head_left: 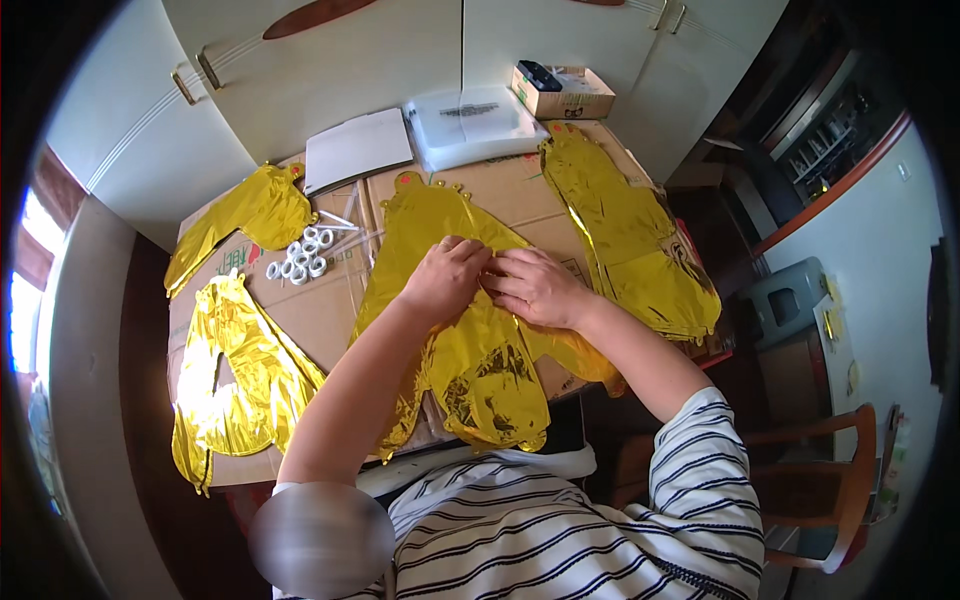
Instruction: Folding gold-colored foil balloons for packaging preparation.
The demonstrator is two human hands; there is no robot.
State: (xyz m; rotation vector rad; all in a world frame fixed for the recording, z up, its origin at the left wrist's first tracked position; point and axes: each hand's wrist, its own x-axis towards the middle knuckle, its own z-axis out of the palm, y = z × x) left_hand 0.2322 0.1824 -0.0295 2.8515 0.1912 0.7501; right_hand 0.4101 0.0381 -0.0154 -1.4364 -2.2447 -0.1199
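Observation:
A flat gold foil balloon (pixel 485 390), shaped like a letter A, lies in front of me at the middle of the table. My left hand (pixel 445 280) rests over its upper part with the fingers curled together on the foil. Right beside it, my right hand (pixel 540 287) has its fingers bent inward, and the fingertips of both hands meet at the foil. What exactly lies between the fingertips is hidden. Part of another gold foil piece (pixel 575 352) shows beneath my right wrist.
More flat gold balloons lie at the near left (pixel 255 400), far left (pixel 235 215) and right (pixel 620 240). Several white ribbon rolls (pixel 300 256) sit by white sticks (pixel 338 222). Behind are a white pad (pixel 358 150), clear plastic packets (pixel 470 130) and a cardboard box (pixel 565 102).

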